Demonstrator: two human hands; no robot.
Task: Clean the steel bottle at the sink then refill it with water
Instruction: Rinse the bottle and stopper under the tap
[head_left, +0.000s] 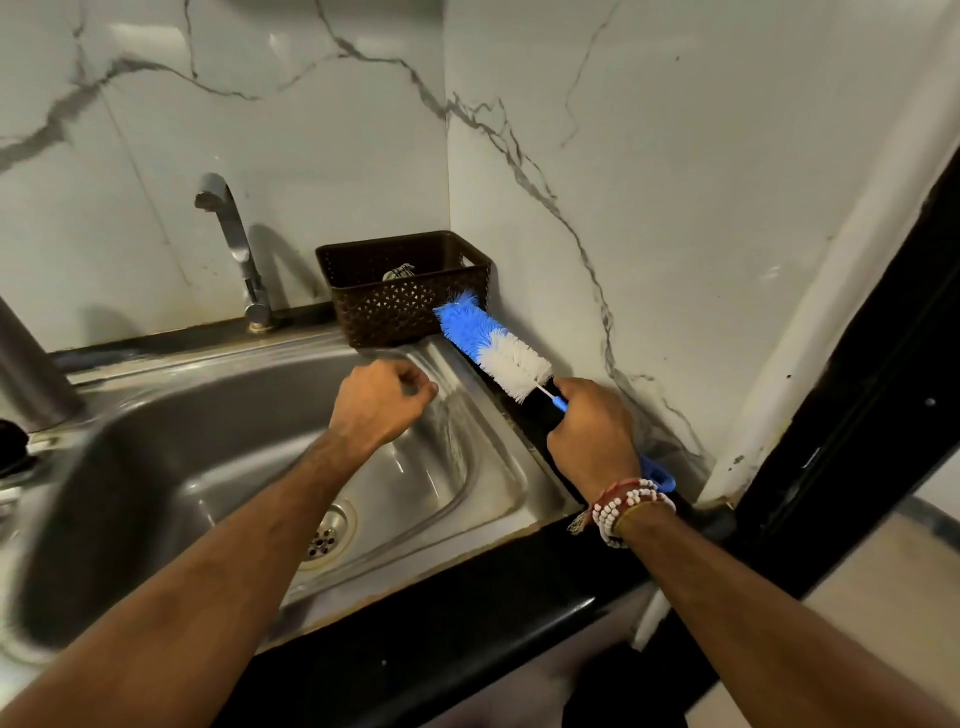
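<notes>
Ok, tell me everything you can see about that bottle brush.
The bottle brush has a fluffy cylindrical bristle head, blue on the tip half and white nearer the handle. A thin white stem joins it to a blue plastic handle with a loop at its end. The right hand grips the handle. The brush is tilted, its head pointing up and left toward the brown basket, above the dark strip between the sink rim and the wall. Whether the tip touches the basket I cannot tell.

both bare forearms are stretched forward from the lower edge of view. the left hand (382, 402) is held out back-up, its fingers curled in toward the thumb, with nothing seen in it. the right hand (592, 434) is closed, knuckles up, round the handle of a brush (498, 353).
</notes>
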